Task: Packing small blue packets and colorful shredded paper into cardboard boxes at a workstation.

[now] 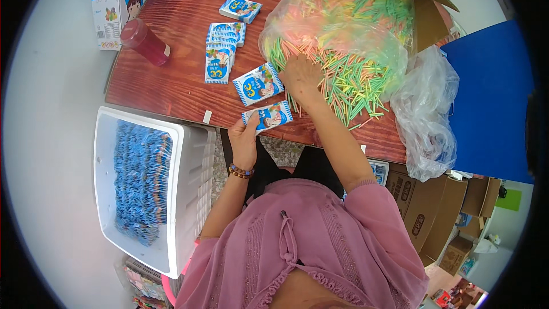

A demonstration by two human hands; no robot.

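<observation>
At the near edge of the bench (pixel 171 92), the left hand (pixel 242 144) pinches a blue-and-white packet (pixel 275 116), with a second packet (pixel 257 84) lying just beyond it. The right hand (pixel 303 77) is in the heap of pastel sticks (pixel 357 83) spilling from a clear bag (pixel 277 23); whether it grips any, I cannot tell. Farther off lie overlapping packets (pixel 217 63), to the right of a pinkish-red bottle (pixel 150 44).
</observation>
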